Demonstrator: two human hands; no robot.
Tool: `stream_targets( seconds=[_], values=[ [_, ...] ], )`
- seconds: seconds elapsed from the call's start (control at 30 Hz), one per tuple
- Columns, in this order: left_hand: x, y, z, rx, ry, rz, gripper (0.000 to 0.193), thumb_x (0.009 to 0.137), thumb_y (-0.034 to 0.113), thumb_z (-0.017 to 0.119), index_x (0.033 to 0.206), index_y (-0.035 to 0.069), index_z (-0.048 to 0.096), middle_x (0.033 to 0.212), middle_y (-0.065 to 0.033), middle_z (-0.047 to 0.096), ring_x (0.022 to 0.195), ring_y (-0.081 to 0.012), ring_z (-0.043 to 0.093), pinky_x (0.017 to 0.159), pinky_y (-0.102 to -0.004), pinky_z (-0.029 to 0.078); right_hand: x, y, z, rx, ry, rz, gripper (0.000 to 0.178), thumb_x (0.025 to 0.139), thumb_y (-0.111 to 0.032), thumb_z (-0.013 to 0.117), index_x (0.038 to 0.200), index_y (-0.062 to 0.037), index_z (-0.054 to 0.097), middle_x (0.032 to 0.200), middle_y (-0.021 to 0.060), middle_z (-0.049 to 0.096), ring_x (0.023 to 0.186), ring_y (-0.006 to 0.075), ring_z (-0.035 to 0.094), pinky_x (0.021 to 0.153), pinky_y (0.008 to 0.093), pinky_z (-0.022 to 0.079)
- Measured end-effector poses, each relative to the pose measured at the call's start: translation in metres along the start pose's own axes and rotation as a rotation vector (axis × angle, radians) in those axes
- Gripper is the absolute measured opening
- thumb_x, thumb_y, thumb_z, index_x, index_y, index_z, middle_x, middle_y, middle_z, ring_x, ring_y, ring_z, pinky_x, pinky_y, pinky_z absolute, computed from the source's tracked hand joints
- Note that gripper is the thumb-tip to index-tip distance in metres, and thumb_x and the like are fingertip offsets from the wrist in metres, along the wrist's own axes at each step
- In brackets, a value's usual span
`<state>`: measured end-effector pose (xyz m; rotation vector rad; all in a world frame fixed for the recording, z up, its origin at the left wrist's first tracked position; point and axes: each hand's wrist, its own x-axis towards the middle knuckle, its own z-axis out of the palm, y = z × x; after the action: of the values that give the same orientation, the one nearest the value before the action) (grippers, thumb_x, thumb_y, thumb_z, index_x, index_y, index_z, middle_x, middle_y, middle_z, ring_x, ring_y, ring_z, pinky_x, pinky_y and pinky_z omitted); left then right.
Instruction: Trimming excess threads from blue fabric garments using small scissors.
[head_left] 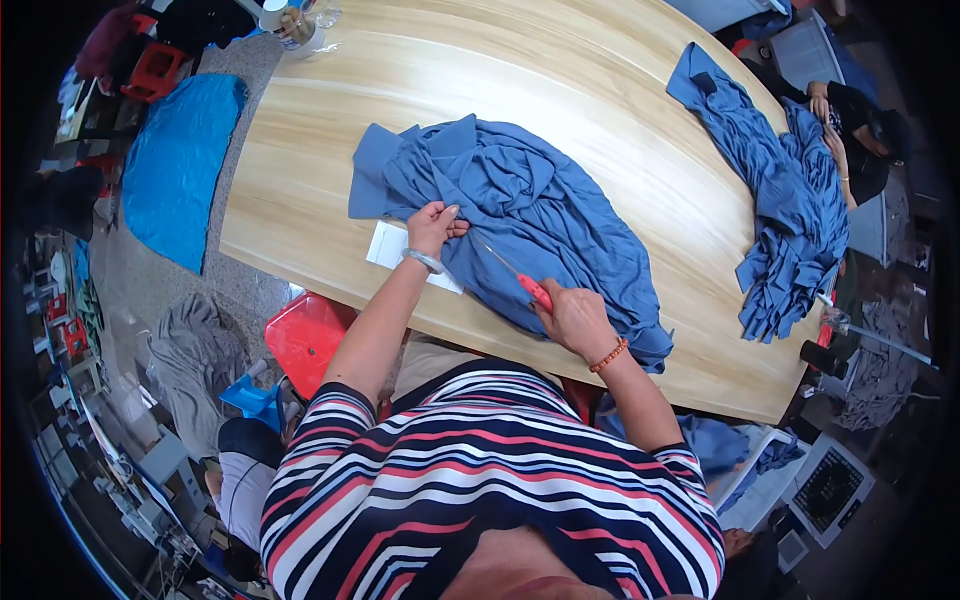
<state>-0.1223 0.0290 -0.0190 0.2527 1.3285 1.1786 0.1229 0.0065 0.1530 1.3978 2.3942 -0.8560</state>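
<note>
A bunched blue garment (560,215) with a collar-like flap lies on the wooden table (340,100) in front of me. My left hand (434,228) is closed, its fingertips pinching the garment's fabric near its left side. In the closed fingers of my right hand (578,322) is a red-handled tool (533,291) with a long thin metal shaft. That shaft points up and left over the cloth toward my left hand. I cannot make out the exact shape of its tip. Partly under the garment and my left wrist lies a white sheet of paper (386,243).
More blue garments (765,190) are piled at the table's right side, where another person's hands (830,120) rest near them. A white container (290,28) stands at the far left corner. Beside the near table edge is a red stool (305,340). A blue sheet (185,165) covers floor on the left.
</note>
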Motion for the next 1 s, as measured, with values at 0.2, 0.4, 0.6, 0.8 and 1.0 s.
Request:
stream_targets(
  seconds=[0.2, 0.4, 0.6, 0.8, 1.0],
  values=[
    [-0.004, -0.001, -0.025, -0.126, -0.107, -0.068, 0.017, 0.090, 0.013, 0.057, 0.102, 0.001, 0.053, 0.087, -0.0105, 0.062, 0.061, -0.0198, 0.065, 0.048, -0.0253, 0.053, 0.009, 0.003, 0.010, 0.169, 0.120, -0.069, 0.026, 0.083, -0.025, 0.061, 0.102, -0.0090, 0.056, 0.069, 0.0146, 0.062, 0.066, 0.0327, 0.061, 0.057, 0.0418, 0.047],
    [-0.018, 0.059, 0.019, -0.026, 0.087, -0.020, 0.037, 0.088, 0.019, 0.061, 0.116, 0.000, 0.046, 0.089, -0.0124, 0.062, 0.057, -0.0205, 0.065, 0.044, -0.0250, 0.052, 0.014, 0.007, 0.010, 0.202, 0.205, -0.067, 0.024, 0.082, -0.024, 0.061, 0.100, -0.0088, 0.056, 0.078, 0.0142, 0.062, 0.075, 0.0310, 0.061, 0.061, 0.0407, 0.048],
    [0.030, 0.043, 0.009, 0.333, 0.142, 0.023, 0.015, 0.084, 0.011, 0.063, 0.092, -0.002, 0.061, 0.074, -0.0061, 0.064, 0.054, -0.0124, 0.063, 0.044, -0.0212, 0.047, 0.032, -0.004, -0.006, 0.148, 0.151, 0.011, 0.030, 0.083, -0.029, 0.061, 0.104, -0.0085, 0.057, 0.073, 0.0176, 0.063, 0.069, 0.0345, 0.062, 0.060, 0.0438, 0.048],
    [0.030, 0.023, -0.011, 0.159, -0.014, 0.075, 0.010, 0.086, 0.009, 0.061, 0.091, 0.000, 0.060, 0.075, -0.0048, 0.064, 0.059, -0.0119, 0.064, 0.051, -0.0206, 0.049, 0.051, -0.016, -0.012, 0.088, 0.112, 0.023, 0.026, 0.082, -0.031, 0.060, 0.086, -0.0052, 0.058, 0.065, 0.0189, 0.061, 0.066, 0.0356, 0.063, 0.058, 0.0436, 0.049],
    [0.031, 0.019, -0.017, 0.032, -0.049, 0.057, 0.010, 0.088, 0.010, 0.060, 0.092, 0.001, 0.059, 0.076, -0.0042, 0.064, 0.059, -0.0114, 0.063, 0.052, -0.0210, 0.049, 0.051, -0.014, -0.009, 0.058, 0.096, -0.047, 0.028, 0.082, -0.032, 0.060, 0.085, -0.0044, 0.058, 0.067, 0.0186, 0.062, 0.066, 0.0357, 0.062, 0.058, 0.0448, 0.048]
  ],
)
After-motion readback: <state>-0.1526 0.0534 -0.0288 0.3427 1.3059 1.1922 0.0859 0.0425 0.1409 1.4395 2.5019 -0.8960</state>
